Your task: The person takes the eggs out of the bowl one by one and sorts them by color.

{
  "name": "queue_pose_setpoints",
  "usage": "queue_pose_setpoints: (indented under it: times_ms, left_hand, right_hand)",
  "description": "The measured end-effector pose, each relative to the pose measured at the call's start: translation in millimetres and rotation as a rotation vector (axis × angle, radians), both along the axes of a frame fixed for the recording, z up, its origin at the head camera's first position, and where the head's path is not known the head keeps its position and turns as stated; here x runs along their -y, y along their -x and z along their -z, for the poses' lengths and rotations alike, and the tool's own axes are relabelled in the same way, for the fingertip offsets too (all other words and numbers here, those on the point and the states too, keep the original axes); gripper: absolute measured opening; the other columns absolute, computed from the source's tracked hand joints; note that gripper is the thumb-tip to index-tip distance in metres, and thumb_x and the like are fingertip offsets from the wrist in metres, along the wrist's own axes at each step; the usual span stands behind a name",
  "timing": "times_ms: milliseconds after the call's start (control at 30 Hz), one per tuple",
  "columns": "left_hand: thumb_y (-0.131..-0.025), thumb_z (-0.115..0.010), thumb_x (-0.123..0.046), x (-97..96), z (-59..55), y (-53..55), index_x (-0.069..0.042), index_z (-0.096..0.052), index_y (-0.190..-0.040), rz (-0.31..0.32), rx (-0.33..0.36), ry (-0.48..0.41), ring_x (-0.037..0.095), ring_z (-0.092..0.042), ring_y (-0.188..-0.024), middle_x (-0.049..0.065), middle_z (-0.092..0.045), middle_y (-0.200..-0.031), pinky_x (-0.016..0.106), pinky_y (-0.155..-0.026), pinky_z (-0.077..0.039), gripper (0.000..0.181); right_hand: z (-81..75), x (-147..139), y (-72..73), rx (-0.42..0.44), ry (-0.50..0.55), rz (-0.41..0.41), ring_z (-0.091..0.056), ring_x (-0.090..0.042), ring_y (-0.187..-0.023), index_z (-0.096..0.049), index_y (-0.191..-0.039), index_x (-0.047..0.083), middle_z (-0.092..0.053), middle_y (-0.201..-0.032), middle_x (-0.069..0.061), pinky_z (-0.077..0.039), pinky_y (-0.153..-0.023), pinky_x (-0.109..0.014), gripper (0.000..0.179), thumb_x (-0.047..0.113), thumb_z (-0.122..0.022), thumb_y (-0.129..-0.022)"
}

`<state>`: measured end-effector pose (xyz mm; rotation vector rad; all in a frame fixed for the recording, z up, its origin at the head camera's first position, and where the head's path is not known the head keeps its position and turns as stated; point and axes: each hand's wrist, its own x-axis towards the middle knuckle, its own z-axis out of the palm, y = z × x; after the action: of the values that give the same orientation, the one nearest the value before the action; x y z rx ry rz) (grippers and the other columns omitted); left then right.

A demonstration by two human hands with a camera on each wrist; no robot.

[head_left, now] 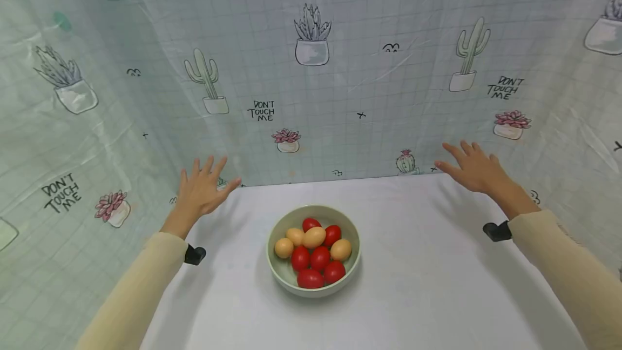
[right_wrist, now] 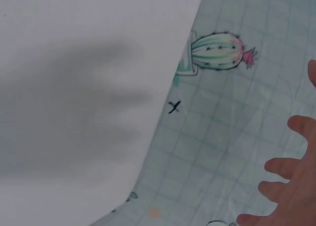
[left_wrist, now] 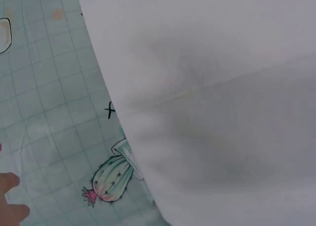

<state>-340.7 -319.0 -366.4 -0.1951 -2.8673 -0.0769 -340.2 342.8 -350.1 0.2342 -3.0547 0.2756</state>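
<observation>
We're holding left hand (head_left: 200, 190) and right hand (head_left: 473, 169) wide, empty, ideally clear of round pale-green bowl (head_left: 313, 293) of glossy red and yellow ovals (head_left: 320, 258).

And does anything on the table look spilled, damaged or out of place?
Nothing stands out. The pale green bowl sits upright on the white table, its red pieces and yellow pieces inside, with no visible spill or damage. The left hand and right hand are open, away from it.
</observation>
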Motion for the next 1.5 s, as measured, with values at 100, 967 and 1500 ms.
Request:
queue_pose_setpoints:
  times_ms: [100, 967, 1500]
  left_hand:
    - [-0.097, -0.041, -0.077, -3.7, 0.7, -8.6, -0.021, -0.022, -0.166, 0.012, -0.034, -0.028, 0.059, -0.015, -0.153, 0.025, -0.024, -0.169, 0.082, -0.115, -0.007, 0.09]
    - [-0.11, -0.041, -0.041, -74.5, 47.6, -80.8, -0.025, -0.022, -0.165, 0.289, 0.144, -0.898, 0.043, -0.038, -0.151, 0.021, -0.043, -0.161, 0.066, -0.119, -0.033, 0.059]
    - [-0.112, -0.025, -0.046, -125.8, 75.2, -79.6, -0.025, -0.039, -0.159, 0.387, 0.446, -1.299, 0.04, -0.046, -0.147, 0.018, -0.042, -0.162, 0.06, -0.122, -0.032, 0.053]
  right_hand:
    - [0.0, 7.7, -10.0, -0.03, -0.008, -0.015, -0.012, -0.062, -0.15, -0.022, -0.164, 0.009, -0.017, -0.163, -0.039, -0.014, -0.109, -0.086, 0.084, 0.068, -0.033, -0.104]
    - [-0.1, 119.8, -94.6, -0.144, 0.237, -0.3, -0.063, -0.038, -0.124, -0.054, -0.147, 0.014, -0.059, -0.144, -0.015, -0.056, -0.094, -0.059, 0.05, 0.041, -0.059, -0.104]
    - [12.3, 188.9, -97.8, -0.08, 0.437, -0.562, -0.069, -0.019, -0.112, -0.06, -0.139, 0.022, -0.067, -0.133, -0.001, -0.059, -0.084, -0.036, 0.042, 0.024, -0.07, -0.099]
